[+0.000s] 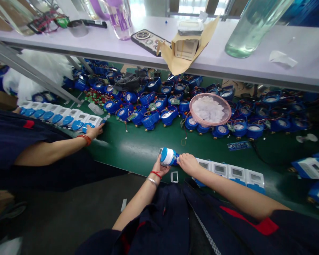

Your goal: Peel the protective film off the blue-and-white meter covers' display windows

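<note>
My left hand is wrapped round a blue-and-white water meter, held tilted on its side just over the near edge of the bench. At the meter's right end, my right hand is closed, its fingertips pinching a small whitish piece against the blue pipe end. The fingers partly hide that piece. Below the meter lies a thin white rectangular frame. Right of my right hand stands a row of finished-looking meters with grey display windows, partly covered by my forearm.
A pink bowl of translucent white caps sits among many blue meter bodies on the green bench. A shelf overhangs the back, bearing bottles and a phone. At left, a co-worker's hand touches another meter row.
</note>
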{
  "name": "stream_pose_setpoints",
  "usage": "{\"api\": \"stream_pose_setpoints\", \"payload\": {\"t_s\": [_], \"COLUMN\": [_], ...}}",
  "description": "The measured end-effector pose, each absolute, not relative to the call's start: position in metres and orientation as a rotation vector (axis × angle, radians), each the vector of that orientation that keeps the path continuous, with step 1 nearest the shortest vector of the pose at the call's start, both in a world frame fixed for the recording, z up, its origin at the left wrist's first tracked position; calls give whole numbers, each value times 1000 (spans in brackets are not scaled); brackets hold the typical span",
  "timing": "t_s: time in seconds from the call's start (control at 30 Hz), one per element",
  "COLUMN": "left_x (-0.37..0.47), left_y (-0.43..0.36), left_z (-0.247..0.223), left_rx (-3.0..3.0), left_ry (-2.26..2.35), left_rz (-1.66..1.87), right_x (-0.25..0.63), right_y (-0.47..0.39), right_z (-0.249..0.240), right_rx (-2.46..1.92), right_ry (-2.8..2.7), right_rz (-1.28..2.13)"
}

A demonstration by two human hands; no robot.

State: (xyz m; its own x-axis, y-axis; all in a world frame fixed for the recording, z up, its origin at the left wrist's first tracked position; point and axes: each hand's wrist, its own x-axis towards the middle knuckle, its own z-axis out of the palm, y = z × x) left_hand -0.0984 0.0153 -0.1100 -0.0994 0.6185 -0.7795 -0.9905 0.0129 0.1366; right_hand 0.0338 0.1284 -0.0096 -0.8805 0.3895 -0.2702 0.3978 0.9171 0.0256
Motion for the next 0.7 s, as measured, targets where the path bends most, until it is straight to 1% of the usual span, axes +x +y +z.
{"api": "stream_pose_setpoints", "payload": {"t_s": [0.1, 0.2, 0.23, 0.3, 0.37, 0.4, 0.47, 0.57, 0.63, 0.7], "left_x": [-99, -94, -93, -92, -96, -102, -119, -163, -203, -249], "left_y": [19, 23, 23, 19, 11, 6, -6, -25, -37, -48], "left_z": [-110, -108, -108, -111, -117, -120, -125, -124, -120, -114], "left_rx": [-647, -649, -638, -586, -470, -396, -273, -180, -106, -66], "left_ry": [802, 836, 846, 883, 992, 1072, 1219, 1376, 1480, 1546], "left_rz": [1486, 1459, 1454, 1446, 1425, 1407, 1365, 1364, 1396, 1411], "right_x": [30, 36, 40, 48, 51, 49, 40, 18, 6, 1], "right_y": [127, 132, 136, 145, 153, 155, 151, 140, 144, 168], "right_z": [-8, -8, -9, -16, -28, -35, -49, -61, -58, -46], "right_rx": [669, 655, 649, 694, 795, 845, 914, 868, 847, 903], "right_ry": [2700, 2630, 2593, 2423, 2235, 2209, 2323, 2503, 2572, 2713], "right_rz": [-89, -195, -291, -612, -945, -1057, -1157, -1235, -1296, -1283]}}
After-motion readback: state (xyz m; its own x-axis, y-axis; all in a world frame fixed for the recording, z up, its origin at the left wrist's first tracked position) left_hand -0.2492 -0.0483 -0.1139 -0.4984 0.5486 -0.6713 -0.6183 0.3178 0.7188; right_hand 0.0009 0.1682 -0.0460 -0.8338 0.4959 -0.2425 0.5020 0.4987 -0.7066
